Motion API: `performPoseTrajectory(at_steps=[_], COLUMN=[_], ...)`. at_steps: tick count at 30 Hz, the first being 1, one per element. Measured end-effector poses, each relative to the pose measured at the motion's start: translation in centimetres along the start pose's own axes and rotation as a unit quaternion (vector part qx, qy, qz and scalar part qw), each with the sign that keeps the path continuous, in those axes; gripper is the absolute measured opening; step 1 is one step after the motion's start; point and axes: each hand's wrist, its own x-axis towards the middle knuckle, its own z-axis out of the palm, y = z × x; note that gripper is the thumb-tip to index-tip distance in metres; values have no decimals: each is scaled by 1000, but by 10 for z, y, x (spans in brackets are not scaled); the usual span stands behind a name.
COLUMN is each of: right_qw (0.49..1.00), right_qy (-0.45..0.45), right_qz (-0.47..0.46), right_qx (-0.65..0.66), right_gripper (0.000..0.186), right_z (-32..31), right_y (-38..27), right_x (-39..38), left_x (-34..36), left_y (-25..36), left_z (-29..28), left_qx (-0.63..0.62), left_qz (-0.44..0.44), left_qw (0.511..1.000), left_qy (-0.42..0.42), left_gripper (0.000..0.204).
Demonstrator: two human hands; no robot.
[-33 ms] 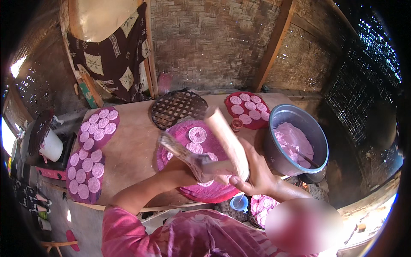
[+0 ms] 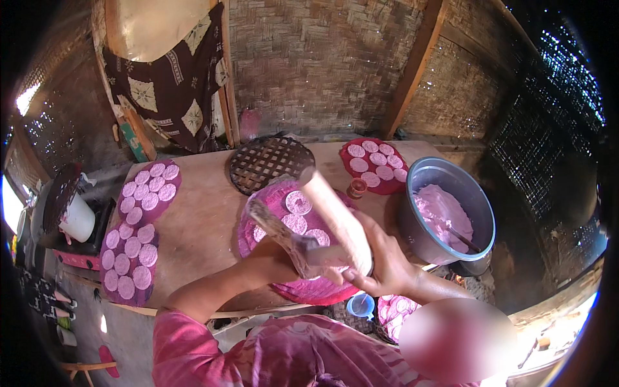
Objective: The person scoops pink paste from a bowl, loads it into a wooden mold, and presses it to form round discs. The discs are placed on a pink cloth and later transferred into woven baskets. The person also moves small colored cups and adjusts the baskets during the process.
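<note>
Both my hands are on a two-armed wooden press over the middle of the table. My right hand (image 2: 389,263) is wrapped round its thick pale arm (image 2: 338,219). Around the thinner, darker arm (image 2: 278,231) my left hand (image 2: 274,258) is closed, its fingers mostly hidden behind the wood. Below the press is a round tray covered with pink-purple cloth (image 2: 300,298). Pink discs with a stringy surface, one of them a whole round (image 2: 298,202), lie on that cloth; the press and my hands cover part of them.
Right of the tray stands a grey bucket (image 2: 412,213) holding pink dough (image 2: 445,209) and a stick. Disc-covered cloths lie at the table's left (image 2: 138,261) and far right (image 2: 385,184). A woven lattice tray (image 2: 269,162), a small reddish cup (image 2: 356,188) and a blue cup (image 2: 360,306) are nearby.
The far ends of the press's two arms have come slightly closer together. The pale arm's end has shifted left and a little toward me. Both hands keep their hold.
</note>
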Motion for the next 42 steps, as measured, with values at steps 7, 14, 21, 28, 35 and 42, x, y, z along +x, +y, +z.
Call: performPoseTrajectory(at_steps=[7,14,21,28,35,42], right_qw=[983,694,563,622,647,738], right_qy=[-95,-368,-272,-209,-168,-172], right_qz=[147,315,215,287,494,500], right_qx=[46,533,750,698,555,419], right_gripper=[90,104,142,133,73,61], right_z=[51,33,66,20,31,62], right_y=[-7,83,115,180,258,252], right_x=[-5,-24,-29,46,93,104], left_x=[-9,17,67,200,296,302], left_y=[-29,-64,-65,-116,-250,-292], left_z=[51,18,-92,-145,-77,-47], left_qx=[-197,-121,-654,-725,-905,-891], left_qz=[136,195,321,374,304,349], left_qw=[971,973,677,574,289,284], left_qy=[11,-18,102,72,71,67], left_gripper=[50,52,83,71,60,52])
